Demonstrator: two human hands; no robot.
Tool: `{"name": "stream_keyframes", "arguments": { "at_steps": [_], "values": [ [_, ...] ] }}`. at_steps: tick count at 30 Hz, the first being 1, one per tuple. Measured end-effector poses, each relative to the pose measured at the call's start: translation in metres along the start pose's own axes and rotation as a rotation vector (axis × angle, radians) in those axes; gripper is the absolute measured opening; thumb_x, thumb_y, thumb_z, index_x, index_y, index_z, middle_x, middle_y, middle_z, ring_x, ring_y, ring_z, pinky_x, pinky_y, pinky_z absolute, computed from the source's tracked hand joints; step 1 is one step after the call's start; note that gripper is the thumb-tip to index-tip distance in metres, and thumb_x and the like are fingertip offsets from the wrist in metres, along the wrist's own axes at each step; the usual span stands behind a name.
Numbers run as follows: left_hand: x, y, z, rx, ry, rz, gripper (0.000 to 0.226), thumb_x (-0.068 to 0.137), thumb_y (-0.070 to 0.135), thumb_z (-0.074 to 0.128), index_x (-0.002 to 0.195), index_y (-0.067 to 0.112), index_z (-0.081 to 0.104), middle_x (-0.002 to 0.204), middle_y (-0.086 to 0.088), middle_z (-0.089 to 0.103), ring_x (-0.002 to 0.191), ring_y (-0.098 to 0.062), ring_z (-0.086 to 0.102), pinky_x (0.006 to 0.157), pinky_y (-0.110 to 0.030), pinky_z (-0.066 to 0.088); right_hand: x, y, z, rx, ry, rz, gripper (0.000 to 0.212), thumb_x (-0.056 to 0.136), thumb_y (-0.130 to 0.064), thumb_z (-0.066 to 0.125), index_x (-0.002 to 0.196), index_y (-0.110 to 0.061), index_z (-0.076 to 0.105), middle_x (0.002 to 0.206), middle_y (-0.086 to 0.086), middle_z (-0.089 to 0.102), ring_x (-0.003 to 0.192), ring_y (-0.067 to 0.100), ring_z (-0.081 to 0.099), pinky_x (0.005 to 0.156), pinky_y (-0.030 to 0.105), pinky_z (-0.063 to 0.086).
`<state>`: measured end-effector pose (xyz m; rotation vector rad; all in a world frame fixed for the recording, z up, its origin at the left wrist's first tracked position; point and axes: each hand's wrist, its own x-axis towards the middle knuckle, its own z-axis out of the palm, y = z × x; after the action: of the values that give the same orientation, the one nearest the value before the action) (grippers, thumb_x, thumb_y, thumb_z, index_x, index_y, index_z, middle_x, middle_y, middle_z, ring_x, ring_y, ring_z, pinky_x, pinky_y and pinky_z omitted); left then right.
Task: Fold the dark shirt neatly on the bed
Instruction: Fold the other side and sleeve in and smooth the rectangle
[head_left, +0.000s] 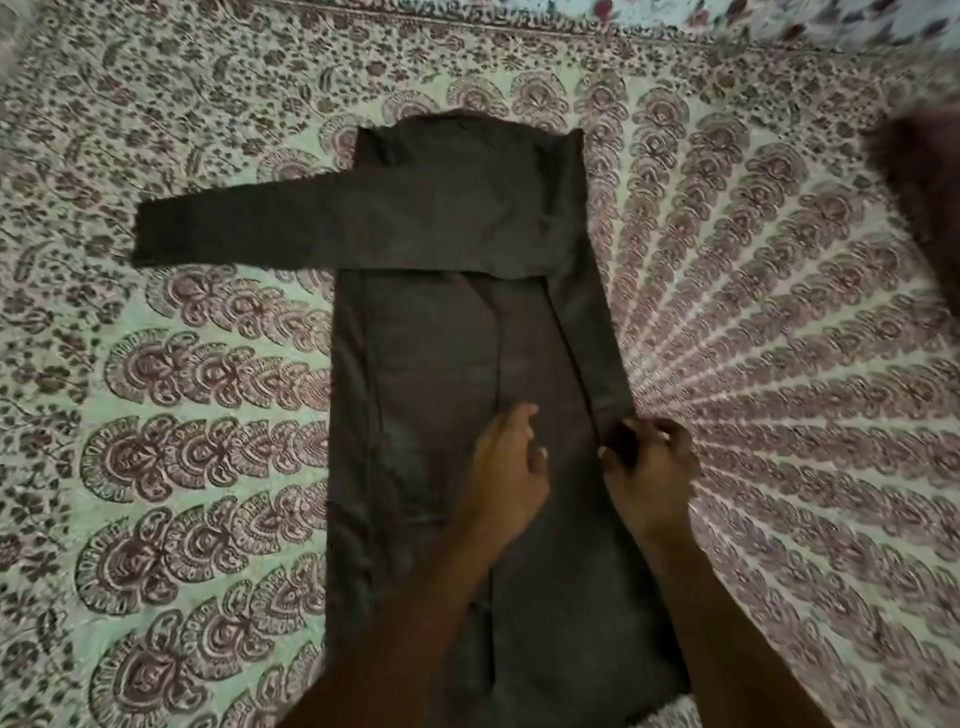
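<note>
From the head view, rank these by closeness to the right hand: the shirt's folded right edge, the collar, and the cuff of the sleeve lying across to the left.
1. Folded right edge: pinched in the right hand, at the shirt's right side.
2. Collar: at the top of the shirt, far end.
3. Sleeve cuff: far left, out on the bedspread.

Patterned bed (779, 322); dark shirt (441, 364) flat on it.

Bare bedspread (779, 338) right of shirt (441, 364), sleeve (234, 228) barring left (upper part), dark blurred object (924, 176) far right
</note>
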<state>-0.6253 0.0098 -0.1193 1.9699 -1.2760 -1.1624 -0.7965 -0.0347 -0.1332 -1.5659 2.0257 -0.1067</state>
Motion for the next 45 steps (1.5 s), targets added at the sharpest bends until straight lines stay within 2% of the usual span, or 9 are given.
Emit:
{"name": "stream_keyframes", "arguments": {
  "at_steps": [5, 10, 14, 17, 22, 29, 35, 39, 45],
  "values": [
    [-0.069, 0.018, 0.073, -0.099, -0.124, -0.219, 0.043, 0.094, 0.016, 0.066, 0.137, 0.016, 0.056, 0.098, 0.004, 0.073, 0.108, -0.022, 0.066, 0.101, -0.034, 0.05, -0.048, 0.053, -0.02, 0.196, -0.056, -0.111, 0.032, 0.104, -0.016, 0.056, 0.135, -0.015, 0.063, 0.134, 0.014, 0.049, 0.115, 0.026, 0.055, 0.1, 0.027, 0.04],
    [-0.112, 0.04, 0.115, -0.145, -0.193, -0.356, 0.036, 0.093, 0.031, 0.07, 0.126, 0.02, 0.061, 0.116, -0.003, 0.073, 0.113, -0.025, 0.066, 0.087, -0.029, 0.049, -0.081, 0.11, -0.037, 0.396, -0.185, -0.009, 0.042, 0.098, -0.008, 0.055, 0.116, -0.042, 0.071, 0.105, -0.003, 0.077, 0.096, 0.023, 0.073, 0.09, 0.051, 0.06],
    [-0.128, 0.046, 0.13, -0.094, 0.0, -0.426, 0.026, 0.094, 0.03, 0.071, 0.114, 0.014, 0.069, 0.113, -0.009, 0.073, 0.114, -0.032, 0.065, 0.089, -0.035, 0.05, -0.101, 0.14, -0.035, 0.406, -0.266, -0.007, 0.023, 0.094, -0.011, 0.069, 0.113, -0.02, 0.077, 0.105, 0.005, 0.079, 0.1, 0.026, 0.074, 0.095, 0.052, 0.058],
    [-0.138, 0.036, 0.131, -0.064, 0.141, -0.487, 0.023, 0.094, 0.023, 0.07, 0.114, 0.011, 0.071, 0.114, -0.015, 0.073, 0.119, -0.036, 0.063, 0.096, -0.04, 0.054, -0.111, 0.145, -0.032, 0.438, -0.28, 0.018, 0.026, 0.078, -0.028, 0.082, 0.103, -0.028, 0.077, 0.099, 0.003, 0.079, 0.095, 0.026, 0.075, 0.094, 0.049, 0.059],
    [-0.152, 0.016, 0.127, 0.02, 0.217, -0.461, 0.017, 0.096, 0.022, 0.067, 0.109, 0.011, 0.071, 0.106, -0.015, 0.074, 0.115, -0.037, 0.063, 0.094, -0.041, 0.053, -0.119, 0.13, -0.029, 0.279, -0.27, -0.055, 0.034, 0.078, -0.017, 0.087, 0.109, -0.016, 0.073, 0.095, -0.002, 0.075, 0.085, 0.016, 0.07, 0.08, 0.023, 0.054],
    [-0.164, 0.002, 0.117, 0.044, 0.213, -0.305, 0.031, 0.093, 0.012, 0.065, 0.12, 0.014, 0.051, 0.09, -0.01, 0.065, 0.091, -0.036, 0.064, 0.079, -0.038, 0.05, -0.125, 0.13, -0.016, 0.132, -0.293, -0.067, 0.042, 0.074, -0.023, 0.087, 0.1, -0.028, 0.054, 0.095, 0.005, 0.074, 0.091, 0.029, 0.071, 0.081, 0.043, 0.059],
    [-0.167, 0.003, 0.118, 0.244, 0.092, -0.213, 0.068, 0.095, 0.022, 0.067, 0.15, 0.027, 0.029, 0.128, -0.02, 0.06, 0.107, -0.043, 0.064, 0.086, -0.051, 0.054, -0.106, 0.125, -0.017, -0.18, -0.128, -0.585, 0.052, 0.082, -0.015, 0.075, 0.132, -0.02, 0.059, 0.136, 0.008, 0.054, 0.123, 0.032, 0.05, 0.097, 0.048, 0.051],
    [-0.165, -0.006, 0.118, 0.348, 0.031, -0.187, 0.07, 0.099, 0.03, 0.062, 0.156, 0.039, 0.022, 0.154, -0.004, 0.038, 0.111, -0.035, 0.065, 0.087, -0.047, 0.052, -0.062, 0.112, -0.028, -0.581, -0.328, -0.993, 0.074, 0.078, -0.034, 0.074, 0.148, -0.026, 0.051, 0.161, 0.005, 0.039, 0.142, 0.032, 0.04, 0.107, 0.056, 0.042],
    [-0.155, -0.017, 0.122, 0.386, -0.087, -0.014, 0.062, 0.099, 0.028, 0.061, 0.155, 0.039, 0.037, 0.149, 0.005, 0.038, 0.116, -0.025, 0.062, 0.088, -0.045, 0.054, 0.003, 0.078, -0.031, -0.533, -0.125, -0.758, 0.052, 0.103, -0.052, 0.04, 0.15, -0.029, 0.041, 0.159, 0.008, 0.032, 0.14, 0.038, 0.033, 0.111, 0.063, 0.034]
  ]
}}
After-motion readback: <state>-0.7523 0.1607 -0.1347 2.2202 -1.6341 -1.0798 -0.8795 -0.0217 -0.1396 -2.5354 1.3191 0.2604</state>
